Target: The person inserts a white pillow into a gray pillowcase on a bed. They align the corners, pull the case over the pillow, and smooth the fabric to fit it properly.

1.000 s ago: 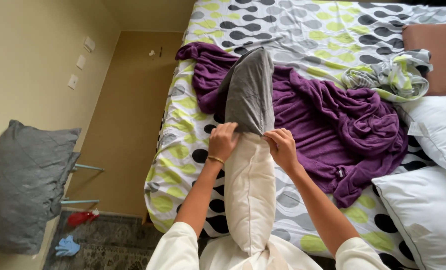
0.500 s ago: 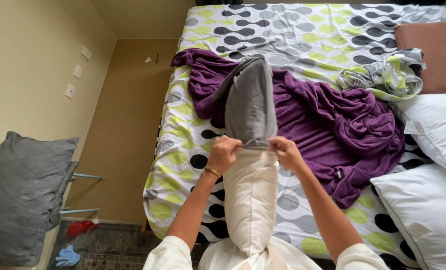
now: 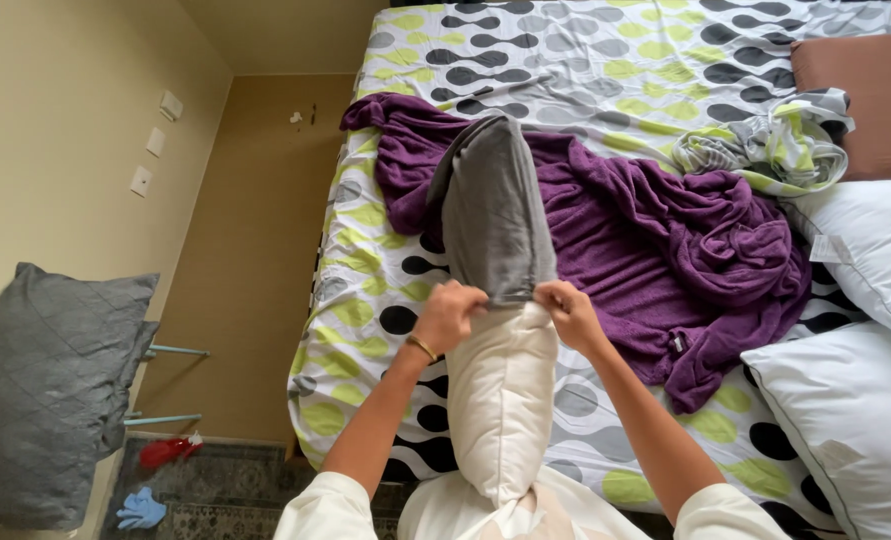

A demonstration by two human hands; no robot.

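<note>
Left hand: my left hand (image 3: 449, 316) is closed in a fist on the open edge of the grey pillowcase (image 3: 492, 215), at its left side. There is a thin bracelet at the wrist.
Right hand: my right hand (image 3: 569, 314) is also closed, and it pinches the same edge at the right side. The two hands are near each other, with the pillow between them.
Pillow: the white pillow (image 3: 500, 395) stands upright in front of me, over the near edge of the bed (image 3: 605, 60). Its upper part is inside the pillowcase; the lower part is bare and reaches down to my chest.
Pillowcase: it covers the top of the pillow down to my hands.
Bed: it has a sheet with black, grey and green ovals. A purple blanket (image 3: 665, 250) lies crumpled in the middle, behind the pillow.
Right edge of the bed: two white pillows (image 3: 855, 400) lie there, and further away a brown pillow (image 3: 865, 95) with a crumpled patterned cloth (image 3: 765, 145) just beside it.
Left of the bed: a grey cushion (image 3: 50, 390) stays against the wall. On the floor under it I see a blue glove (image 3: 141, 510) and something red (image 3: 168, 451).
</note>
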